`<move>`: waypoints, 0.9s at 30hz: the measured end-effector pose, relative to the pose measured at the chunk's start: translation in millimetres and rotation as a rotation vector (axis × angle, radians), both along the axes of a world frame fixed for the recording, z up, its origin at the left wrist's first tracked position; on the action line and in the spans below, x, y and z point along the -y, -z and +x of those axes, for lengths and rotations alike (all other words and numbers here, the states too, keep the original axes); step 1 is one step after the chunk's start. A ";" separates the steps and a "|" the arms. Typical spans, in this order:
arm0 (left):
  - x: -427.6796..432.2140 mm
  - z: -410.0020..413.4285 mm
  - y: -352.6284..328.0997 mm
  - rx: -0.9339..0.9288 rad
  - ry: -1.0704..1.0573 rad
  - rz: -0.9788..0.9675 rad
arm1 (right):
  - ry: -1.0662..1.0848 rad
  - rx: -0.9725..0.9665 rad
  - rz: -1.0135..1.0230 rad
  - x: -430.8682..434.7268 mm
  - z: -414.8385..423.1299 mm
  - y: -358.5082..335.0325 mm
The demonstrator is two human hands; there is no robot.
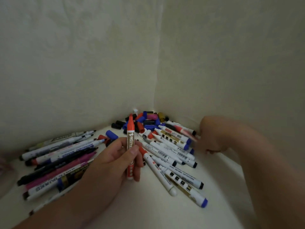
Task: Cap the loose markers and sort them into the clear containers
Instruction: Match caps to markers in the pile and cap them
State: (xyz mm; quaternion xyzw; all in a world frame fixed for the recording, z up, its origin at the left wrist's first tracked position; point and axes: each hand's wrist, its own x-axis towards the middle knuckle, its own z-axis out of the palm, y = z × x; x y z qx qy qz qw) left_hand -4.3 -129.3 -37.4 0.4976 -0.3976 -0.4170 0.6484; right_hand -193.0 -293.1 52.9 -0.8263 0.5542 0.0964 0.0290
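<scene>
Left pile: markers, white, black and pink, lying side by side, lower left of frame, on a white table.
Left hand: centre; fingers and thumb curled round a red marker, held upright.
Caps: loose heap of blue, red and black, centre, in the wall corner.
Right pile: white markers, fanned, right of centre.
Right hand: right, at the pile's far edge, blurred; grip cannot be told.
</scene>
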 end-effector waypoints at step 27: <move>-6.4 4.0 -5.4 0.042 -0.024 0.094 | 0.010 0.253 0.159 1.7 -15.8 -11.1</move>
